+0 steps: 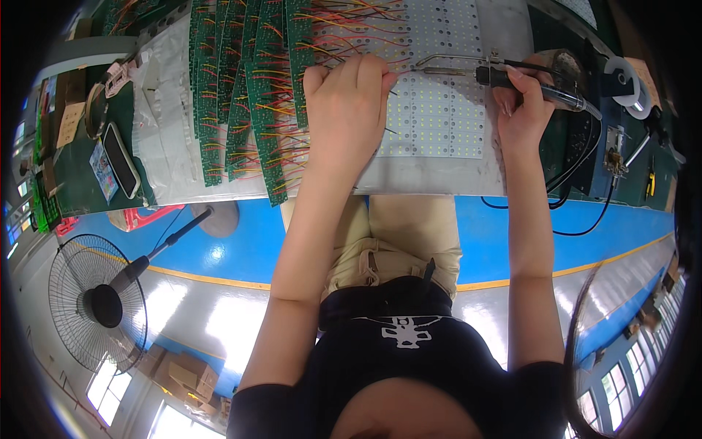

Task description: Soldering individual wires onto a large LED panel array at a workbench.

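My right hand [523, 110] is closed round the handle of a soldering iron [493, 76], whose metal tip points left. A thin bent solder-feed tube [453, 57] runs along the iron and ends near that tip. My left hand [344, 110] is closed just left of the tip, its fingertips pinching what looks like a thin wire; the fingers mostly hide it. Under both hands lies a white panel of small LED boards [439, 124] with rows of dots. Left of it, long green circuit boards [263, 139] lie side by side, with red, yellow and black wires [358, 29] reaching over the panel.
A phone [121, 161] and a roll of tape [96, 110] lie at the left of the bench. On the right are a solder spool [627, 88], black cables [585, 157] and a yellow-handled tool [650, 183]. A floor fan [102, 304] stands at the lower left.
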Tool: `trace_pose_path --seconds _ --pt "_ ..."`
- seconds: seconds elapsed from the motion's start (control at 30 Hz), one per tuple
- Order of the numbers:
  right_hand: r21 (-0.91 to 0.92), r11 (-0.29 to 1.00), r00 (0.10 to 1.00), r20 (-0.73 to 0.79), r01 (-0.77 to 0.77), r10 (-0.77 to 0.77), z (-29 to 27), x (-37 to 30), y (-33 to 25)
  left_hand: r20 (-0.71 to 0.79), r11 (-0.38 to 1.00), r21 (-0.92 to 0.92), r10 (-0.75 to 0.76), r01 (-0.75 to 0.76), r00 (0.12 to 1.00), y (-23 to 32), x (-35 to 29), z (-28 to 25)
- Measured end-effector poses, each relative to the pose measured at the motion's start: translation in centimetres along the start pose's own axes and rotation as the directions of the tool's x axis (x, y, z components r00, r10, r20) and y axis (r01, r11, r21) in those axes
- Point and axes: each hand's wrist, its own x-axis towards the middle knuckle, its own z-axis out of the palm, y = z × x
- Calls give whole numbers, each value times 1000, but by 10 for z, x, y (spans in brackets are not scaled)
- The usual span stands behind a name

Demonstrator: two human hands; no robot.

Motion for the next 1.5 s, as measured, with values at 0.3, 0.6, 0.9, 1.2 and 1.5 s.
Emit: trace_pose_path --seconds 0.3,0.6,0.9,1.2,1.5 --pt "-94 996 999 49 11 -7 1 -2 -1 11 1000 -13 -1 1 1000 0 -1 0" --pt "-138 990 1000 21 21 -18 3 -2 -1 0 1000 -12 -1 1 1000 -1 -1 0" --pt "-140 990 1000 1 23 -23 5 -1 -1 -4 1000 -14 -12 12 1000 -1 1 0" --pt "-65 998 1000 -20 11 -13 -4 -2 -1 5 1000 -14 -15 16 1000 3 -1 -1" --pt "109 993 997 49 47 -53 1 4 -8 9 1000 -10 -11 11 1000 3 5 -7"
